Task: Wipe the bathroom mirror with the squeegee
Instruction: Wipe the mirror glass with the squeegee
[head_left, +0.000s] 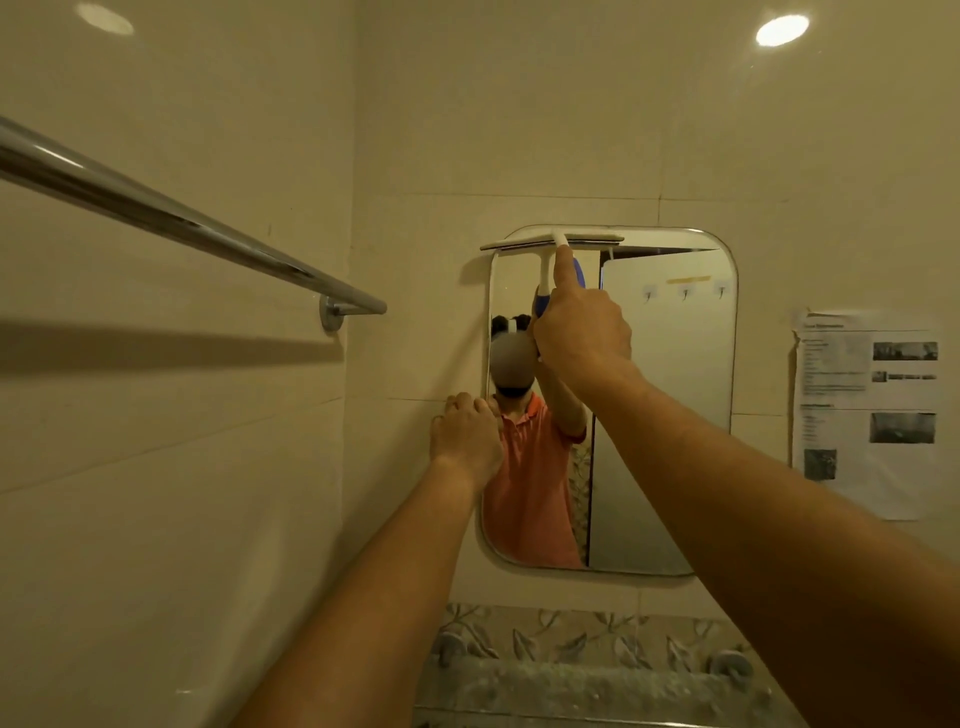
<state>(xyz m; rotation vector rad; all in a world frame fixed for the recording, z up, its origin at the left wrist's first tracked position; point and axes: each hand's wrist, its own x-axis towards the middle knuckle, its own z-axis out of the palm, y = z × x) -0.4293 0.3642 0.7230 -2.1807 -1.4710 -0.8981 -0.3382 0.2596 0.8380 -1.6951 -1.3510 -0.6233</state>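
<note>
while gripped: squeegee (551, 240), blade at top edge of mirror (670, 415)
right hand (582, 332): closed around handle
left hand (466, 436): curled at mirror's left edge, frame centre

Head-worn view, facing forward, close to the mirror (670, 415).

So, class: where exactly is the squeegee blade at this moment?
The squeegee blade lies level across the top edge of the mirror, toward its left corner, held up by the right hand.
</note>
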